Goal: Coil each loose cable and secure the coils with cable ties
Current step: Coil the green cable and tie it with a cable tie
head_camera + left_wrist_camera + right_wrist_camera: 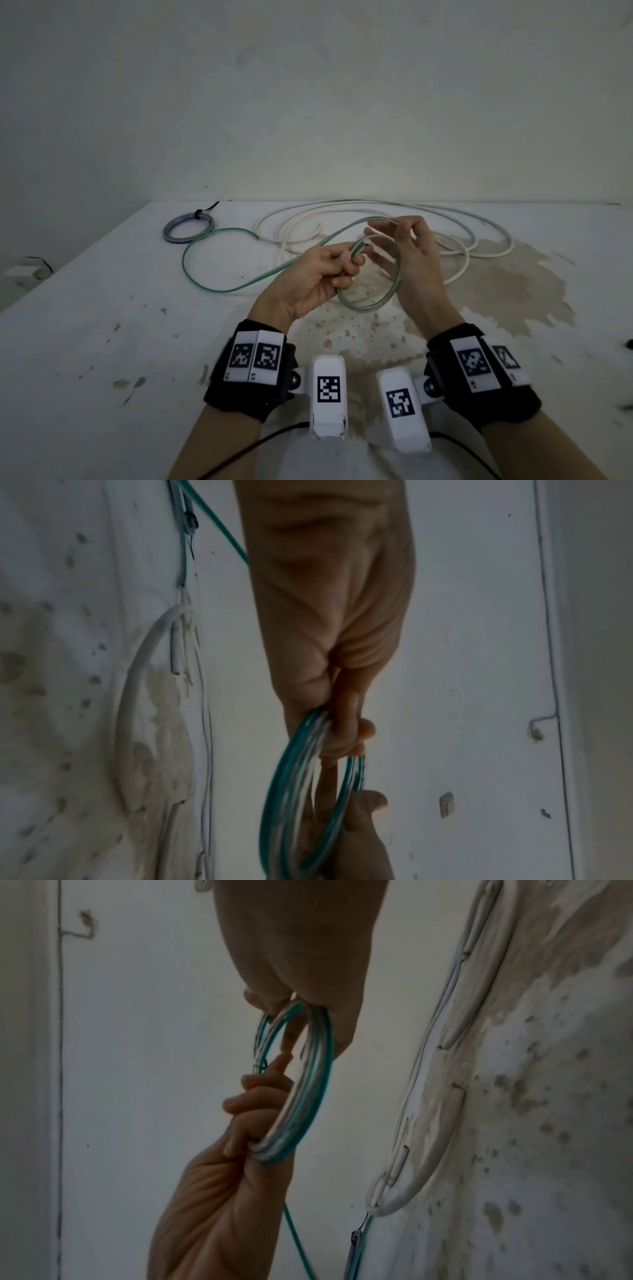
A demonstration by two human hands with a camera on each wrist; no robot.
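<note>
Gripping a small coil (371,274) of glossy clear-green cable above the stained table (102,325), the left hand (310,277) is curling round it; the right hand (409,253) is pinching its top loop.

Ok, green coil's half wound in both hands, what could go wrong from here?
The green coil is untied, so its loops may spring apart if the left hand or right hand loosens its grip. Its loose tail lies near the white cable and may snag when pulled in.

Both hands raised, left hand (317,274) and right hand (412,253) gripping.
</note>
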